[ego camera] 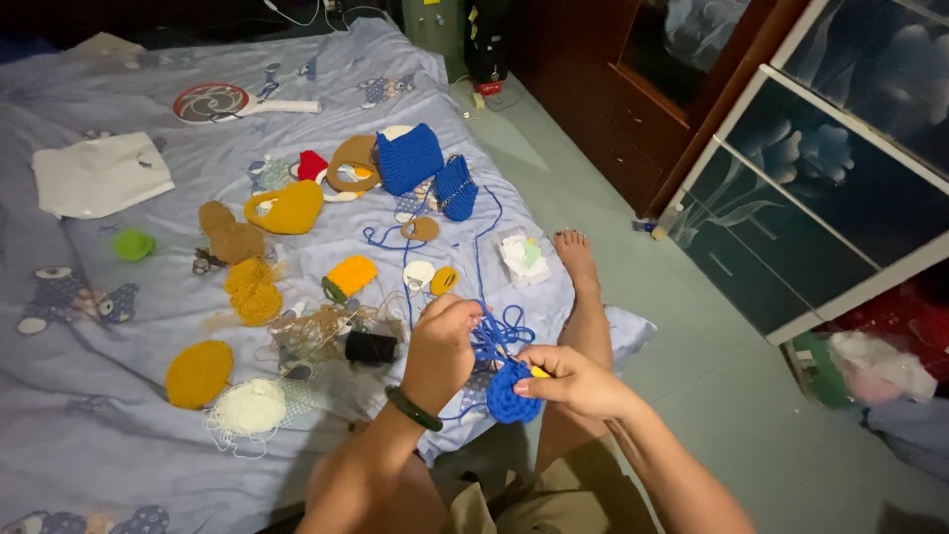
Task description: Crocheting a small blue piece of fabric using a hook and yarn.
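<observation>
A round blue crocheted piece (511, 396) is held between the two hands just above the edge of the bed (89, 455), over the person's lap. It is pinched at its upper right rim by the right hand (573, 381), whose fingers are closed on it together with a yellow-handled crochet hook (538, 372). The hook's long axis is laid roughly level, with the working end pointed left towards the other hand; the tip itself is hidden. The piece is hung with its flat face turned to the camera. The left hand (442, 348) is curled shut around the blue yarn (494, 331), which is run up and away across the sheet to two blue knitted pieces (425, 166). A black spool (371, 347) is lain just left of the left hand.
</observation>
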